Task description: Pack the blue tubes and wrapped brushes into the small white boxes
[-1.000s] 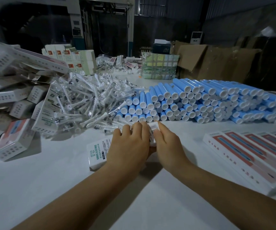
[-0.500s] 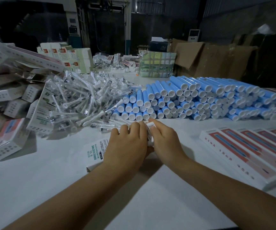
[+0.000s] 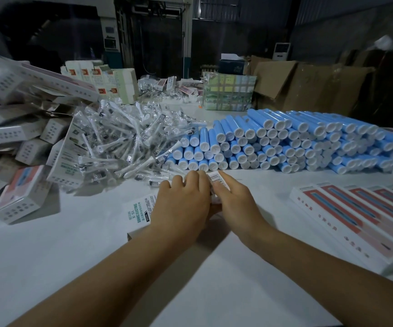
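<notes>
A small white box (image 3: 140, 212) with green print lies on the white table just before me. My left hand (image 3: 183, 204) lies over its middle with fingers curled round it. Beside it my right hand (image 3: 235, 199) holds the box's far end, its fingers against the barcode flap (image 3: 217, 181). Whatever is in the box is hidden under my hands. Beyond my fingertips, a long stack of blue tubes (image 3: 285, 142) with white caps runs off to the right. A heap of wrapped brushes (image 3: 124, 145) in clear bags sits to the left of the tubes.
Small white boxes (image 3: 23, 161) are piled at the far left. Flat white-and-red packs (image 3: 360, 218) lie in a row at the right. Printed cartons (image 3: 228, 92), brown cardboard (image 3: 308, 83) and more boxes (image 3: 101, 79) stand at the table's back.
Both hands stay on the small white box with hardly any shift. My head has moved a little, so the piles sit slightly differently in view.
</notes>
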### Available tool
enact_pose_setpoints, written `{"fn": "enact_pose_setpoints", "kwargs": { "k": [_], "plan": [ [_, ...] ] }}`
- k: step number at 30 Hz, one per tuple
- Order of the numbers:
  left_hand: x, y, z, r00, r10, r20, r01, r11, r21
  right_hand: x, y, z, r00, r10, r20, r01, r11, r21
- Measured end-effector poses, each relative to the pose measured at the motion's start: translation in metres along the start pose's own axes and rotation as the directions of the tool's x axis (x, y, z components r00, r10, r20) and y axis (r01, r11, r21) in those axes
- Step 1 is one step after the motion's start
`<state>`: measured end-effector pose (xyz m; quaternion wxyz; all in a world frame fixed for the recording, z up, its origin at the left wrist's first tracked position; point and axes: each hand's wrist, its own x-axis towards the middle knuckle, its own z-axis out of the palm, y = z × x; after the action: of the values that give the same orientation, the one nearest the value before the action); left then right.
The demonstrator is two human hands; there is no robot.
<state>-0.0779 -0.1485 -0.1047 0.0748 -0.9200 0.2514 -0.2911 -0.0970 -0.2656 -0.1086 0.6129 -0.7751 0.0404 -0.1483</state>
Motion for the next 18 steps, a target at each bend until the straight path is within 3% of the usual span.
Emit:
{"fn": "enact_pose_setpoints", "kwargs": {
  "k": [4, 7, 9, 10, 11, 12, 14, 16, 18],
  "plan": [
    [0.004, 0.003, 0.001, 1.000, -0.022, 0.003, 0.022, 0.999, -0.032, 0.005, 0.001, 0.003, 0.999, 0.017, -0.044, -0.017, 1.000, -0.002],
    [0.007, 0.000, -0.002, 0.999, -0.029, -0.015, 0.027, 0.994, -0.109, 0.007, -0.004, 0.000, 1.000, 0.005, 0.009, -0.006, 0.996, 0.087],
    [0.012, -0.006, -0.008, 0.993, -0.106, -0.054, 0.084, 0.945, -0.317, 0.009, -0.008, -0.004, 0.999, -0.032, 0.032, 0.022, 0.967, 0.252],
    [0.016, -0.009, -0.013, 0.981, -0.186, -0.057, 0.135, 0.861, -0.491, 0.009, -0.011, -0.006, 0.996, -0.082, 0.028, 0.068, 0.943, 0.327],
    [0.020, -0.012, -0.020, 0.960, -0.277, -0.046, 0.170, 0.704, -0.689, 0.009, -0.013, -0.007, 0.991, -0.135, 0.017, 0.120, 0.927, 0.356],
    [0.023, -0.014, -0.027, 0.930, -0.368, -0.021, 0.167, 0.473, -0.865, 0.008, -0.014, -0.008, 0.984, -0.180, 0.016, 0.166, 0.935, 0.314],
    [0.027, -0.019, -0.035, 0.833, -0.545, 0.098, 0.101, -0.025, -0.995, 0.001, -0.017, -0.005, 0.968, -0.234, 0.088, 0.223, 0.968, 0.116],
    [0.030, -0.028, -0.035, 0.724, -0.591, 0.357, 0.073, -0.449, -0.891, -0.007, -0.017, 0.002, 0.946, -0.259, 0.197, 0.277, 0.958, -0.073],
    [0.032, -0.034, -0.029, 0.656, -0.490, 0.573, 0.049, -0.730, -0.681, -0.011, -0.015, 0.009, 0.922, -0.296, 0.249, 0.344, 0.922, -0.176]
  ]
}}
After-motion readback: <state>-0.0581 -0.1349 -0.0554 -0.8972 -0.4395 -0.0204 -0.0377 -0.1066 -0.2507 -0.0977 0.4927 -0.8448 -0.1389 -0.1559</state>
